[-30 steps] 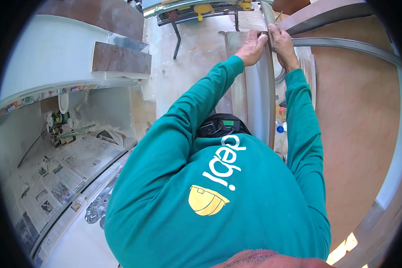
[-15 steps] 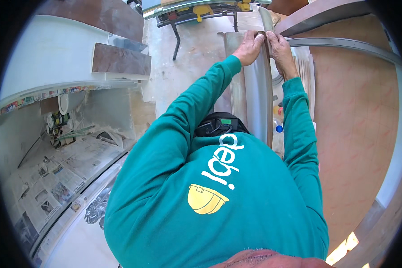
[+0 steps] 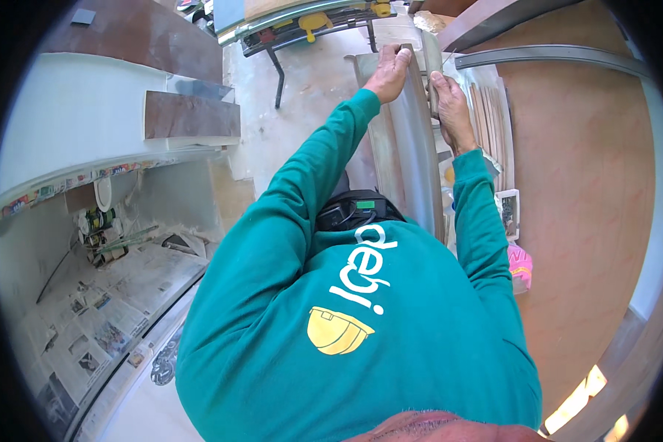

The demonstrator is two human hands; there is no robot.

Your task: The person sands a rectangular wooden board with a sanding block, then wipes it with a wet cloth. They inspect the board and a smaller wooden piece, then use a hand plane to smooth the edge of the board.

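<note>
Both hands are gripping a long grey board (image 3: 412,147): the left hand (image 3: 390,70) is curling over its top end, the right hand (image 3: 449,103) is clasping its right edge.

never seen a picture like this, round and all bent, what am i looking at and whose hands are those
No machine here: a person wears a wide fisheye camera on the head, looking down, so straight edges bend and the teal sweatshirt fills the lower middle. Both arms stretch forward. The left hand and right hand each have a grip on the far end of a long grey board, one on either side. Beyond it stands a work stand with yellow clamps. To the left, newspaper sheets cover a lower surface. To the right is a brown wooden panel.
</note>
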